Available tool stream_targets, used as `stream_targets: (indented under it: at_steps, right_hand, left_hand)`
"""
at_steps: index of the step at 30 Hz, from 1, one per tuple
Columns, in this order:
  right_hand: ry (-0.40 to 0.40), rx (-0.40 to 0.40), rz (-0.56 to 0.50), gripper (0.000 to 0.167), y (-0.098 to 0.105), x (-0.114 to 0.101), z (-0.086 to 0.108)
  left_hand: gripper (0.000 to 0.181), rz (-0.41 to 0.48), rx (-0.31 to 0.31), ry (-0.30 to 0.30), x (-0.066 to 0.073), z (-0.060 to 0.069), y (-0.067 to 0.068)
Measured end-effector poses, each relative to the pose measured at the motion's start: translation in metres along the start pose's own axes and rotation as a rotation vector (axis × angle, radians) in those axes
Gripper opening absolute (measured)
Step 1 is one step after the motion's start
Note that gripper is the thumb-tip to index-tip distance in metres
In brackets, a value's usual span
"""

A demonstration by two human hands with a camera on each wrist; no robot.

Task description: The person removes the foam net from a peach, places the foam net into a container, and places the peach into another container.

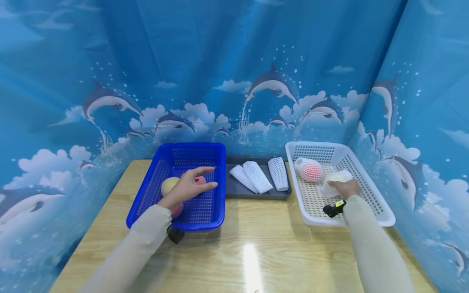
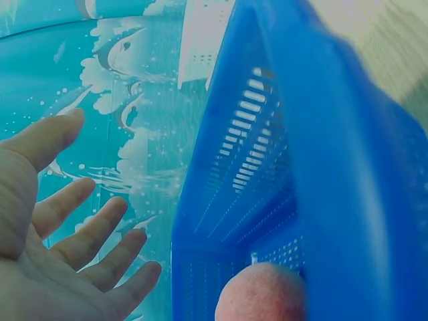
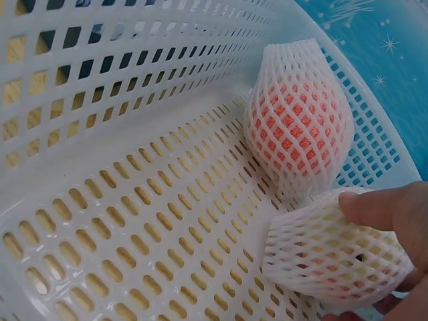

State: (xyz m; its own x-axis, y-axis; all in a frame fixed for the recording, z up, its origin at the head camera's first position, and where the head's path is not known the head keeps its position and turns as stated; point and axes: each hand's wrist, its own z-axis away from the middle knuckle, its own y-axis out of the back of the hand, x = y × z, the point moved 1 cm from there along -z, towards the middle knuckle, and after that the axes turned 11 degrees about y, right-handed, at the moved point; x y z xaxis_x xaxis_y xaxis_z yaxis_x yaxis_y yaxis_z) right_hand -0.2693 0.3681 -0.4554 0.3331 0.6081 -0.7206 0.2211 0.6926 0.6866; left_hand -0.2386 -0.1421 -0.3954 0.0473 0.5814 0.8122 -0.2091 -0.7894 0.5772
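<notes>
Over the blue basket point(image 1: 219, 203) my left hand point(image 1: 188, 185) hovers with fingers spread and nothing in them. Beneath it lie a yellow fruit point(image 1: 167, 185), a red fruit point(image 1: 200, 180) and a pinkish fruit point(image 1: 177, 211), partly hidden by the hand. Inside the white basket point(image 1: 305, 215), my right hand point(image 1: 346, 188) holds a pale yellow fruit in a white foam net point(image 3: 328, 251), thumb on top and other fingers mostly hidden beneath. Next to it rests a red fruit in a white foam net point(image 3: 299, 130), touching or nearly touching it.
Between the baskets sits a dark grey tray point(image 1: 231, 194) holding several white foam nets point(image 1: 257, 177). All stand on a wooden table point(image 1: 234, 244). A blue dolphin-print curtain point(image 1: 205, 61) closes off the back and sides.
</notes>
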Motion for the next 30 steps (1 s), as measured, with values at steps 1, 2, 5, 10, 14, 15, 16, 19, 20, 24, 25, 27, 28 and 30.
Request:
stream_targets:
  at_steps: [1, 2, 5, 10, 14, 15, 16, 19, 20, 24, 25, 27, 28, 30]
  right_hand:
    - [-0.007, 0.0, 0.001, 0.09, 0.0, 0.0, 0.001]
    - [-0.009, 0.0, -0.004, 0.089, 0.001, 0.0, 0.0]
    - [-0.008, -0.007, -0.073, 0.086, 0.001, 0.001, -0.001]
    - [-0.028, -0.042, -0.191, 0.084, 0.001, 0.002, -0.004]
    - [-0.043, -0.069, -0.248, 0.091, 0.001, 0.001, -0.006]
    - [-0.041, -0.072, -0.25, 0.092, 0.001, 0.0, -0.006]
    - [-0.044, -0.07, -0.244, 0.093, 0.002, 0.0, -0.007]
    - [-0.044, -0.046, -0.24, 0.091, 0.002, -0.004, -0.007]
    - [-0.041, -0.039, -0.245, 0.09, 0.002, -0.006, -0.006]
    - [-0.008, -0.037, -0.331, 0.088, 0.006, -0.013, -0.002]
    - [0.008, -0.045, -0.359, 0.086, 0.007, -0.016, 0.0]
    - [0.041, -0.068, -0.406, 0.085, 0.01, -0.02, 0.005]
    - [0.061, -0.084, -0.418, 0.082, 0.012, -0.023, 0.007]
    - [0.099, -0.111, -0.449, 0.078, 0.014, -0.028, 0.013]
  left_hand:
    - [0.062, 0.007, 0.001, -0.001, 0.0, 0.001, -0.001]
    - [0.063, 0.018, 0.0, 0.002, -0.001, 0.003, -0.003]
    - [0.066, 0.072, -0.017, 0.038, -0.001, 0.007, -0.006]
    - [0.067, 0.11, -0.035, 0.029, -0.002, 0.012, -0.011]
    - [0.065, 0.102, -0.025, -0.009, -0.002, 0.014, -0.015]
    - [0.066, 0.102, -0.023, -0.008, -0.003, 0.015, -0.016]
    - [0.066, 0.101, -0.019, -0.005, -0.003, 0.015, -0.018]
    - [0.067, 0.108, -0.015, 0.003, -0.005, 0.016, -0.022]
    - [0.067, 0.11, -0.016, 0.002, -0.005, 0.017, -0.023]
    - [0.068, 0.134, -0.018, 0.005, -0.004, 0.019, -0.027]
    - [0.068, 0.138, -0.02, 0.003, -0.003, 0.02, -0.028]
    - [0.069, 0.146, -0.025, 0.005, -0.001, 0.022, -0.029]
    - [0.069, 0.152, -0.028, 0.009, 0.0, 0.022, -0.03]
    - [0.069, 0.157, -0.033, 0.01, 0.001, 0.024, -0.032]
